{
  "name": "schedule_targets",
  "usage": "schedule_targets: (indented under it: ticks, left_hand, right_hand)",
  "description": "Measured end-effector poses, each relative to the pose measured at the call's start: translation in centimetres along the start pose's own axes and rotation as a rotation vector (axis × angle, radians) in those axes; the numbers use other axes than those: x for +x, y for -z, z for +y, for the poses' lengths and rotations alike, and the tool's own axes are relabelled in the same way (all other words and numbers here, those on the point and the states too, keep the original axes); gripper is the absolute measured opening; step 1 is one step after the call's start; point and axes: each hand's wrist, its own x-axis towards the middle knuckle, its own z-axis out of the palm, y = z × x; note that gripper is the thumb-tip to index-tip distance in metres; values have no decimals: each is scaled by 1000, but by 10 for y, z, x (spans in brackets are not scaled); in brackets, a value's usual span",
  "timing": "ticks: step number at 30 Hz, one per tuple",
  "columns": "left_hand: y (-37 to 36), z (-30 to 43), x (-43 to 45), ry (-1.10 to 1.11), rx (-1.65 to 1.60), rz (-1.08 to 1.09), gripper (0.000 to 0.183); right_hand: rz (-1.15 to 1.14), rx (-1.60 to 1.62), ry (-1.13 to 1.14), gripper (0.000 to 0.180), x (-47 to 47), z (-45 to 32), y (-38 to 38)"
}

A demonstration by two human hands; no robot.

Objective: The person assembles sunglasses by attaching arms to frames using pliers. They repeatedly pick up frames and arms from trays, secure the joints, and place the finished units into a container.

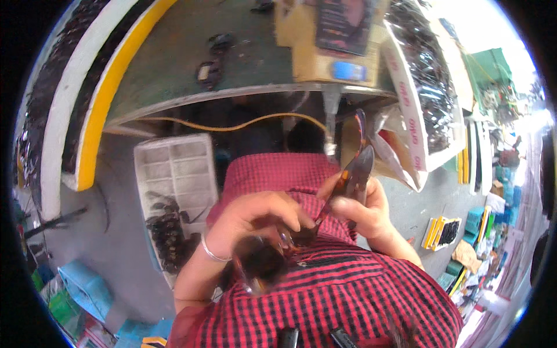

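My left hand (267,213), with a silvery bangle on its wrist, is closed around dark-lensed sunglasses (259,263) low in front of my lap. One large tinted lens hangs below the palm, blurred. In my right hand (367,213) is a tortoiseshell eyewear piece (354,174), pinched under the thumb. It has a dark, lens-like part, and a slim curved arm rises above it. The two hands are close together over a red and black checked garment (339,287). Fingers hide where the pieces meet, so I cannot tell whether they are joined.
A green-topped workbench (174,56) runs ahead, carrying a cardboard box (304,65) with a blue item (349,71). A compartmented white tray (191,161) with dark pieces stands left. Wrapped eyewear parts fill a carton (409,108) at right. Yellow-edged trays (100,130) rise far left.
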Motion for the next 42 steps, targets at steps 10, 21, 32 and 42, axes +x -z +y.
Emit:
schedule_targets:
  ticks: [10, 21, 32, 42]
  left_hand:
    - [-36, -66, 42, 394, -11, 519, 35]
    - [-39, -62, 76, 67, 295, 671, 29]
    - [-39, -57, 78, 105, 360, 699, 26]
    - [-25, -64, 73, 125, 445, 675, 27]
  right_hand:
    - [506, -289, 341, 8, -7, 107, 34]
    - [490, 192, 287, 12, 35, 82, 43]
    - [516, 268, 339, 13, 27, 89, 40]
    - [528, 256, 382, 12, 23, 87, 34]
